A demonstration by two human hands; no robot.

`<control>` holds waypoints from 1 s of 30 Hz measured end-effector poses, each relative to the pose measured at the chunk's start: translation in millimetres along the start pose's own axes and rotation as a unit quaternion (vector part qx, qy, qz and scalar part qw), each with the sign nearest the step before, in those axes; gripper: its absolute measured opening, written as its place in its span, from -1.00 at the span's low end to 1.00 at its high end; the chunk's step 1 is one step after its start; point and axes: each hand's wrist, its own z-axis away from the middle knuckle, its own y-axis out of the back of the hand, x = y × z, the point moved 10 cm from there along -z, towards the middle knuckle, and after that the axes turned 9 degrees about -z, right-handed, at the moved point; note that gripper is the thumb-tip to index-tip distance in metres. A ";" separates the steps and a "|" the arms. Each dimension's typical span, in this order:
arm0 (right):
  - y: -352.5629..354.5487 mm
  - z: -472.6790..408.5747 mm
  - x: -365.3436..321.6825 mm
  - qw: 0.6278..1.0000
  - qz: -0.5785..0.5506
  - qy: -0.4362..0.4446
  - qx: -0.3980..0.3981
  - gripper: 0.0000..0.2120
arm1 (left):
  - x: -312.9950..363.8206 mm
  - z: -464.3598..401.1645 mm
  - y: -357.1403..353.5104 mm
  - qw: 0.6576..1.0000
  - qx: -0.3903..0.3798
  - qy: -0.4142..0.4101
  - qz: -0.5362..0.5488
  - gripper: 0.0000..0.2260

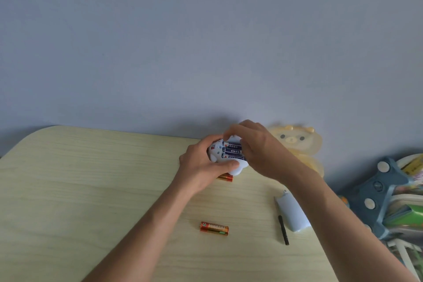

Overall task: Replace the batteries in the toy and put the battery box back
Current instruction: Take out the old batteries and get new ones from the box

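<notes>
A small white toy [238,168] lies in both hands near the table's far edge, its battery bay facing up with three dark blue batteries [233,151] side by side inside. My left hand [201,165] cups the toy from the left and below. My right hand [258,146] grips its right side, fingertips over the top of the bay. An orange battery [214,228] lies loose on the table nearer to me. Another orange battery [225,177] shows partly under the toy. The pale blue battery cover [291,212] rests to the right, beside a black screwdriver [283,226].
The light wood table [91,190] stands against a blue-grey wall. A yellow bear-shaped case [302,142] leans at the wall behind my right hand. A blue toy rack [380,190] with books stands beyond the table's right edge.
</notes>
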 end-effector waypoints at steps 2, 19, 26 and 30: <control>-5.3 -10.1 4.5 1.000 0.010 0.003 -0.029 -0.56 | -1.5 -1.2 -0.9 1.000 -0.002 0.002 0.000 -0.34; -13.2 -22.6 -1.7 0.987 0.071 0.089 -0.114 -0.61 | -8.8 -10.3 -4.3 0.999 -0.026 -0.002 0.032 -0.36; -13.6 -22.8 -9.8 0.982 0.080 0.077 -0.154 -0.66 | -5.6 -9.1 -5.6 0.999 -0.034 -0.018 0.021 -0.37; -12.6 -21.8 -14.1 0.985 0.074 0.079 -0.135 -0.70 | -4.6 -9.2 -5.3 0.999 -0.028 -0.021 0.018 -0.38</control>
